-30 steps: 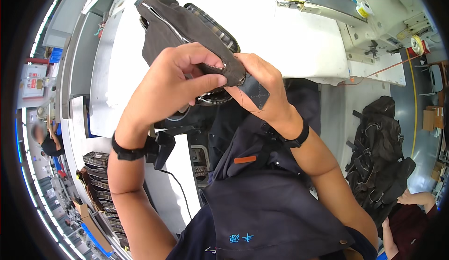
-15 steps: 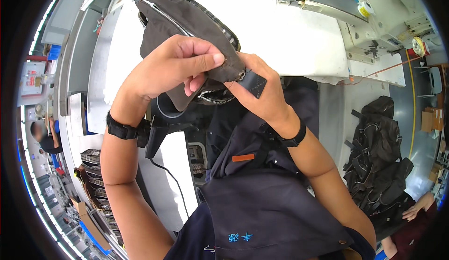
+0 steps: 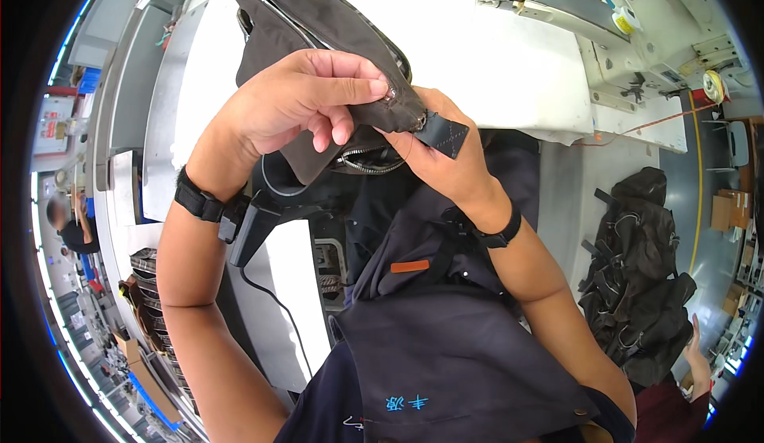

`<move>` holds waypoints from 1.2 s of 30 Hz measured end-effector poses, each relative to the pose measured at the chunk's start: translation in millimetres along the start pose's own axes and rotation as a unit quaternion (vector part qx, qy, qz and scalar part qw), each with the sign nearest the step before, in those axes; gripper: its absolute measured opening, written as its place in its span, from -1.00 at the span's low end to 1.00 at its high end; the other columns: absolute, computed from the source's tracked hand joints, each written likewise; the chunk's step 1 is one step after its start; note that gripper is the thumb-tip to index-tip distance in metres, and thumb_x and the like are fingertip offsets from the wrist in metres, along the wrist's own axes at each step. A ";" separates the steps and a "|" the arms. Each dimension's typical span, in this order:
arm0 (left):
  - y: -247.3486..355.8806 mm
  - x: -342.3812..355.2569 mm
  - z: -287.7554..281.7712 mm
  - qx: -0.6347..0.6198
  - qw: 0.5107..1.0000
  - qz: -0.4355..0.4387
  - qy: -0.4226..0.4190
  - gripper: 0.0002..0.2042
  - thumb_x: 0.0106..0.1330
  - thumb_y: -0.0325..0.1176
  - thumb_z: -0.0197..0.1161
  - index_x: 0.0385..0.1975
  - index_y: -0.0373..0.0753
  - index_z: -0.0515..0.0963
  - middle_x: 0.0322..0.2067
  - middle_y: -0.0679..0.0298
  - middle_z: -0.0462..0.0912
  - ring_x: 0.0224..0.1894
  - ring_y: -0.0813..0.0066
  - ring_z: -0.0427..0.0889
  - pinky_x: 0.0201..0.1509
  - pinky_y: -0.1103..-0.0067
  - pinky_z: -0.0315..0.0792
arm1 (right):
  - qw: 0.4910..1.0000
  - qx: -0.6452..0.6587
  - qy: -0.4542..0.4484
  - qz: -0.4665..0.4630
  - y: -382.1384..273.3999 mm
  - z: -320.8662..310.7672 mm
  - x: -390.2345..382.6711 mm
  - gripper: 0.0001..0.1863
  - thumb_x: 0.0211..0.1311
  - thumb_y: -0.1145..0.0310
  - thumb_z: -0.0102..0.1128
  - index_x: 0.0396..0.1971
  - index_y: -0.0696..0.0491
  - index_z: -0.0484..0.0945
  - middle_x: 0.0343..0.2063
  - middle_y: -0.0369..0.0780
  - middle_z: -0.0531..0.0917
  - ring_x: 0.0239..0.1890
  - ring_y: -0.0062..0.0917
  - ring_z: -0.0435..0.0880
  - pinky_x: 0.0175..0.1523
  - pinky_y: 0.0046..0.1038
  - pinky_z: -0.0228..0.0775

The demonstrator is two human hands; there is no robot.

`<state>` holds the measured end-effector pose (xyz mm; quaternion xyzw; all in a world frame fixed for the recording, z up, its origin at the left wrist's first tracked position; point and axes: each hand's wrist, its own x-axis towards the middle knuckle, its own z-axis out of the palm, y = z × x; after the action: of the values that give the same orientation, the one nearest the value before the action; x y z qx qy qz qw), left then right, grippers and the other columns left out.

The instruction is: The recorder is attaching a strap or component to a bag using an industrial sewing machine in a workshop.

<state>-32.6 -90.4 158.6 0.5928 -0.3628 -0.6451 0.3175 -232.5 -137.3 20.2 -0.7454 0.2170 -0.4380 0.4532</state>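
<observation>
A dark brown fabric bag (image 3: 278,41) with silver zippers lies over the near edge of the white worktable, its narrow end lifted toward me. My right hand (image 3: 458,160) grips that end, thumb on the near side and fingers behind. A short black strap tab (image 3: 444,134) sticks out there beside frayed stitching. My left hand (image 3: 298,97) is closed in a pinch of thumb and forefinger against the bag's surface near the corner. Whatever sits between those fingertips is too small to make out. Below the hands, an open curved zipper (image 3: 372,169) shows on the bag.
A sewing machine (image 3: 549,13) stands on the white table (image 3: 493,77) at the back right. Dark bags (image 3: 637,268) are piled on the right, near another person's arm (image 3: 699,363). Plaid-lined pieces (image 3: 147,284) lie at the left. A black cable (image 3: 278,300) hangs beside my left arm.
Both hands and the bag's held end have shifted slightly right. My left fingers stay pinched near the corner, and the tab is tilted a little further. The other person's hand at right has moved.
</observation>
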 end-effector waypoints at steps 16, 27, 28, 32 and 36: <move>1.3 -6.5 24.3 0.625 0.664 0.367 0.181 -0.61 0.08 -0.24 0.53 -0.19 -0.36 0.63 -0.09 0.05 0.66 0.01 -0.07 0.56 0.16 0.22 0.41 | 0.996 -0.043 0.040 -0.067 -12.5 -18.3 10.3 -0.50 0.00 0.39 0.46 0.00 0.17 0.57 -0.38 -0.10 0.66 -0.36 -0.17 0.67 -0.24 -0.24 0.52; 7.4 -4.7 21.2 0.422 0.869 0.196 0.167 -0.70 0.31 -0.27 0.46 -0.24 -0.45 0.66 -0.38 0.19 0.71 -0.35 0.64 0.53 -0.20 0.59 0.46 | 0.925 -0.324 0.192 -0.043 54.4 -153.3 -8.4 -0.71 0.37 0.42 0.25 0.03 0.19 0.60 -0.06 -0.08 0.68 0.03 -0.24 0.64 0.19 -0.30 0.44; 8.2 -3.8 17.8 0.428 0.875 0.177 0.137 -0.72 0.40 -0.31 0.37 -0.09 -0.44 0.67 -0.27 0.25 0.75 -0.25 0.71 0.55 -0.10 0.64 0.48 | 0.920 -0.330 0.212 -0.014 66.9 -173.3 -13.1 -0.68 0.42 0.37 0.22 0.07 0.20 0.60 -0.05 -0.10 0.68 0.03 -0.26 0.64 0.20 -0.30 0.43; 4.1 8.5 7.4 0.182 0.979 0.081 0.034 -0.69 0.45 -0.41 0.30 0.12 -0.38 0.59 -0.09 0.40 0.71 -0.11 0.75 0.60 0.10 0.71 0.46 | 0.911 -0.361 0.199 0.019 106.8 -216.2 -43.4 -0.67 0.46 0.37 0.15 0.12 0.20 0.57 0.01 -0.09 0.67 0.08 -0.27 0.62 0.24 -0.32 0.40; 3.2 11.7 -1.6 0.072 0.996 0.047 -0.010 -0.72 0.38 -0.48 0.35 0.07 -0.30 0.64 -0.11 0.41 0.72 -0.12 0.73 0.63 0.10 0.72 0.46 | 0.920 -0.344 0.188 -0.014 119.2 -227.1 -66.0 -0.64 0.48 0.46 -0.02 0.19 0.20 0.53 0.10 -0.06 0.64 0.18 -0.26 0.57 0.32 -0.31 0.34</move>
<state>-32.2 -102.1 155.0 0.5897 -0.4387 -0.6080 0.3003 -451.2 -259.1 -66.5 -0.7621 0.4250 -0.4751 0.1133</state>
